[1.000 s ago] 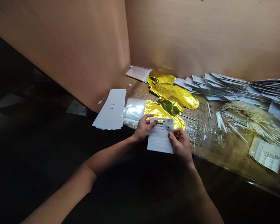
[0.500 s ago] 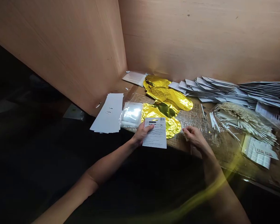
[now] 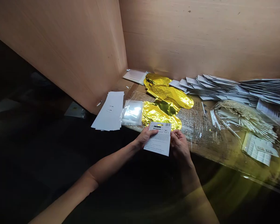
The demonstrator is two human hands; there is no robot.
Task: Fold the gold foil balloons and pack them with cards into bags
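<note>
My left hand grips a white printed card by its left side, thumb on top. The card has a barcode in its upper right corner and a hang slot through which gold shows. My right hand is closed at the card's right edge, fingertips pinched against it. Whether they also hold something small is hidden. Just behind the card lie shiny gold foil balloons, flat and overlapping. Clear plastic sleeves lie left of them, beside a stack of white paper sheets.
Many folded cards lean in a row along the back wooden panel. In front of them lies a bag of white straws, with printed leaflets nearby. A small white piece rests on the taped cardboard surface.
My right hand has moved left from the cardboard surface to the card's right edge. The card has shifted slightly down and right and tilted a little in my left hand.
</note>
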